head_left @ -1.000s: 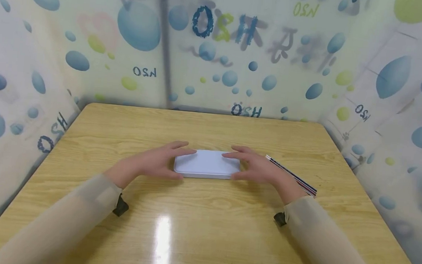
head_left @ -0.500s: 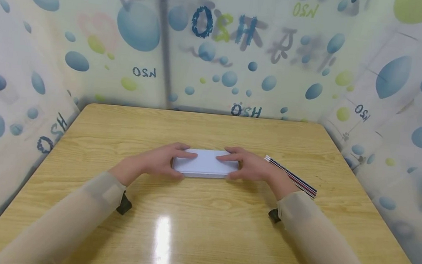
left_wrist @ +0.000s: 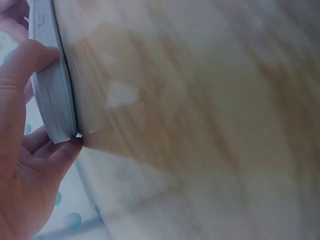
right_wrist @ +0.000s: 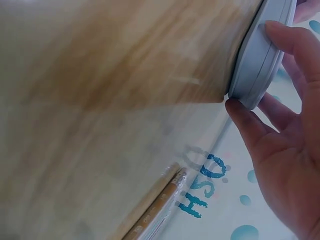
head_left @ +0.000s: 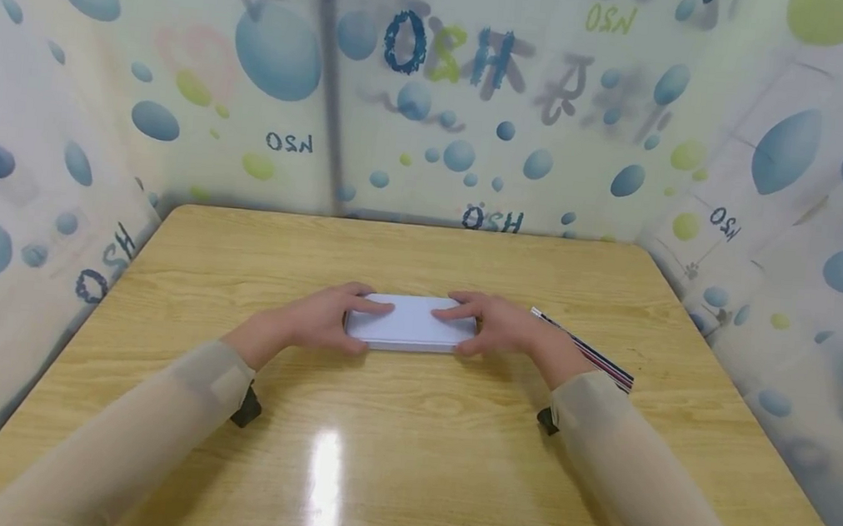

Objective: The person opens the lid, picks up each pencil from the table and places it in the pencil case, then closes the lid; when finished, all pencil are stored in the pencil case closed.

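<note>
Fingers [head_left: 371, 306] of the left hand [head_left: 320, 318] clasp the left end of a pale case [head_left: 412, 324] on the counter [head_left: 414, 429]; the right hand [head_left: 508, 329] grips its right end, forearms angled inward, pencils [head_left: 606, 366] beside the right wrist.

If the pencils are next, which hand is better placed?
Probably the right hand: the pencils lie on its side, close by. The left hand is farther away, at the white case's other end. Both grip the case, so the right would likely release it first.
</note>
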`<state>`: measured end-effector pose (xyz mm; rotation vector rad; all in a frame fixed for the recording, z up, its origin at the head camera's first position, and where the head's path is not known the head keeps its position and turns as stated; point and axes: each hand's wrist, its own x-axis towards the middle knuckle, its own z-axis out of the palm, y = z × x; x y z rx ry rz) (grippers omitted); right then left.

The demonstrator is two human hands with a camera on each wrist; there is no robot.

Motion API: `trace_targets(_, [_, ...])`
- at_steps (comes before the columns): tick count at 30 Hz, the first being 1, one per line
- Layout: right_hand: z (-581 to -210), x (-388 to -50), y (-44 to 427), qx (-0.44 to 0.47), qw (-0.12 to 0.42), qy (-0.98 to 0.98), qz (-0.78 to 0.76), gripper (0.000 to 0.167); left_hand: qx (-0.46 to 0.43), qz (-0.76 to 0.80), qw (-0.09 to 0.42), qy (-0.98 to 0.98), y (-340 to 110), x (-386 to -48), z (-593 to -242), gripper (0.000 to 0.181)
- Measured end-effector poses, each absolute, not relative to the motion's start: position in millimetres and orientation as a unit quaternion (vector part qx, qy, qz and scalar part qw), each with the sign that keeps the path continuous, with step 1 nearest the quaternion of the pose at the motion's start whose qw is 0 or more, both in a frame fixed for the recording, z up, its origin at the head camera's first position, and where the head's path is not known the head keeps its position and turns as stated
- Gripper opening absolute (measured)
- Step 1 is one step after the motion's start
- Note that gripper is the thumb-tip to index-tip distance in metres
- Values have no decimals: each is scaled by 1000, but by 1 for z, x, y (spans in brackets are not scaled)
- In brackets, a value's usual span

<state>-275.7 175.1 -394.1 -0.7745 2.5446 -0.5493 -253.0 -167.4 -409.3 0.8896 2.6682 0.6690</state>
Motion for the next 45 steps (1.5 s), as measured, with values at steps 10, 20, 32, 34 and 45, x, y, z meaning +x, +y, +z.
trace_targets(10, [-390,-280,175,-288,203,917,-187,66,299,214,135,920,-165,-251,-406,71])
trace_targets(20, [-387,-282,181,-296,200,909,-212,63,310,209,125,919,-164,-255,-406,71])
trace_targets(32, [-390,-274,177,-284,213,912,-205,65,306,211,132,919,-166,-256,-408,70])
trace_targets(34, [-391,-272,176,-280,215,915,-197,66,309,210,135,918,-166,-257,-409,70])
trace_targets(45, [-387,-273,171,-284,199,922,-171,74,311,215,133,916,-168,-260,-405,70])
